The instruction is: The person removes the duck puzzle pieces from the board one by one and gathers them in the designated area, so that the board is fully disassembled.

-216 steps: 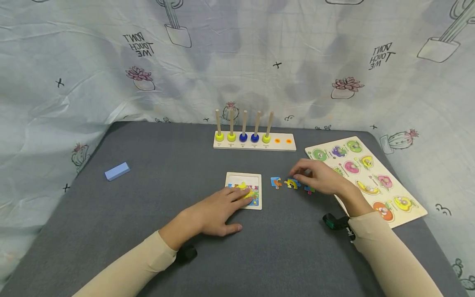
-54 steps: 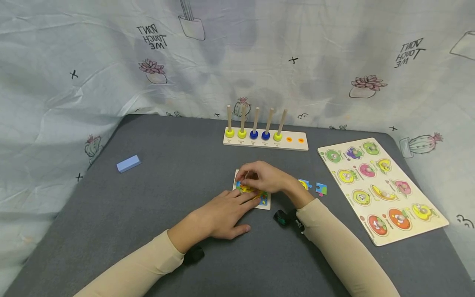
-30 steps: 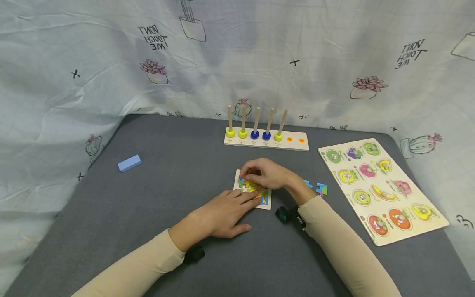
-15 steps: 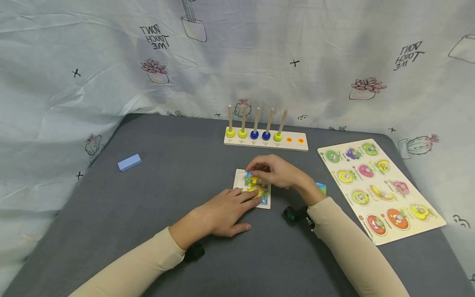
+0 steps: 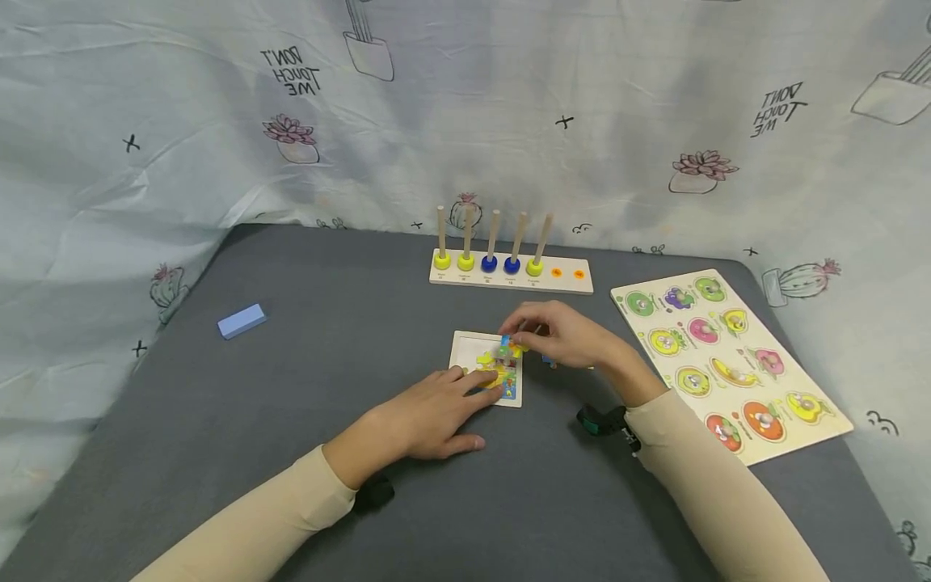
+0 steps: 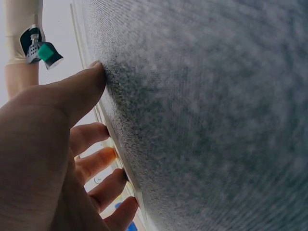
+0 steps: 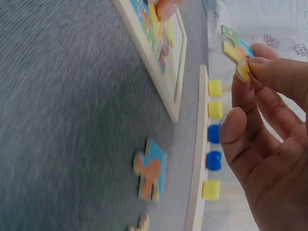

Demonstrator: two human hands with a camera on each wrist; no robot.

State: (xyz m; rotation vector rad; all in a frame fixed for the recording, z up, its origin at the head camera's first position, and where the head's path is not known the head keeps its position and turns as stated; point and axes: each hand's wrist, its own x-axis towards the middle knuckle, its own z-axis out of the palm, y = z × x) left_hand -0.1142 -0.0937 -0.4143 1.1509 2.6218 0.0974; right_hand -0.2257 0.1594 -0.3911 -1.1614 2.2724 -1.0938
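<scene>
My left hand (image 5: 429,412) lies with its fingertips on a small wooden jigsaw tray (image 5: 465,341), pressing on the brightly coloured pieces set in its near part. The thumb rests on the grey cloth, as the left wrist view shows too. Above the tray's right edge, my right hand (image 5: 563,333) pinches a blue, green and yellow puzzle piece (image 7: 236,53) between thumb and fingers, raised and tilted. A strip of bare wood shows along the tray's far side. A loose blue and orange puzzle piece (image 7: 151,168) lies right of the tray, beneath the right hand.
Behind the tray stands a peg board (image 5: 575,277) with yellow and blue rings. A fruit knob puzzle board (image 5: 684,404) lies at the right, partly behind the right forearm. At the left lies a blue block (image 5: 242,321). Part of another piece (image 7: 143,224) shows near the loose one.
Over the last second my right hand has drawn the puzzle piece from the tray's far left to above its right edge, lifting and tilting it. The left hand has stayed on the tray.
</scene>
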